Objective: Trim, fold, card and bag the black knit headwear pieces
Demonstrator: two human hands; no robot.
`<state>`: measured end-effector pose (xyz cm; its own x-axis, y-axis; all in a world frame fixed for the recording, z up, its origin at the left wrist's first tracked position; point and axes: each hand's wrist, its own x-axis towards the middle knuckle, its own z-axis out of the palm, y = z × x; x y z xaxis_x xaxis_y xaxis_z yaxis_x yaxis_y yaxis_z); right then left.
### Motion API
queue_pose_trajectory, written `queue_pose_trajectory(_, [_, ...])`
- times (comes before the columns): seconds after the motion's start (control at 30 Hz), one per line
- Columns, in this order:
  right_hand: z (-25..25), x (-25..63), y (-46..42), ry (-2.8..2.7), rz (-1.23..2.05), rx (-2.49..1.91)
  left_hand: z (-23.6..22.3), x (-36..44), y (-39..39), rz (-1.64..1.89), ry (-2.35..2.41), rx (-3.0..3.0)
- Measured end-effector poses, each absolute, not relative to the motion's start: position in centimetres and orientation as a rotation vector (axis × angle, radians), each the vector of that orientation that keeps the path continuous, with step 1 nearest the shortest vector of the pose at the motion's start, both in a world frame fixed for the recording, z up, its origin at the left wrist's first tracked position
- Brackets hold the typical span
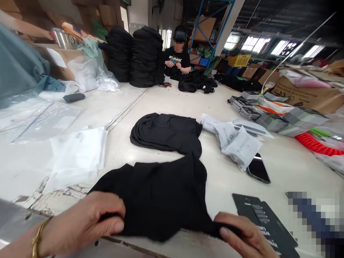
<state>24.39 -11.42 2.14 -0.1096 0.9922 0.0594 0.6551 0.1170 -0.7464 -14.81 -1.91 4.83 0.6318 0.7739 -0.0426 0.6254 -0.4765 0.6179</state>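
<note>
A piece of black fabric (pixel 161 193), its exact kind not clear, is stretched between my hands at the table's near edge. My left hand (pixel 88 218) grips its left side, thumb and fingers pinched together. At the right corner my right hand (pixel 242 233) pinches the cloth between thumb and fingers. Just beyond lies a flat stack of similar black fabric pieces (pixel 166 132), partly touched by the held piece's far edge. Dark printed cards (pixel 264 222) lie beside my right hand. Clear plastic bags (pixel 77 154) are stacked on the left.
Filled white packets (pixel 239 145) and a phone (pixel 258 170) lie to the right, with grey boxes (pixel 271 122) and a red coiled hose (pixel 319 143) farther out. Tall black fabric piles (pixel 146 57) stand at the back. Another person (pixel 177 53) works across the table (pixel 118 104).
</note>
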Motion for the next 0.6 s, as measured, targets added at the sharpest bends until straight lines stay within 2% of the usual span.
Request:
queue_pose_trajectory(0.07, [1.5, 23.4, -13.1, -1.886, 1.022, -1.572, 4.2, -14.8, -3.9, 0.087, 0.952, 2.167])
queue_pose_trajectory(0.13, [0.7, 21.6, -12.7, -1.851, 1.043, -1.582, 3.1, -13.6, -4.0, 0.157, 1.090, 2.152])
queue_pose_trajectory(0.23, [-1.1, 18.5, -9.9, -1.947, 0.679, -1.597, 0.8, -10.7, -2.1, 0.371, 1.361, 2.234])
queue_pose_trajectory(0.37, [-4.1, 16.5, -7.4, -2.235, 0.204, -1.753, -1.7, -8.9, 0.7, 0.365, 1.441, 2.147])
queue_pose_trajectory(0.6, [-5.8, 17.3, -7.7, -2.308, -0.028, -1.852, -1.4, -8.6, -0.5, 0.401, 1.409, 2.105])
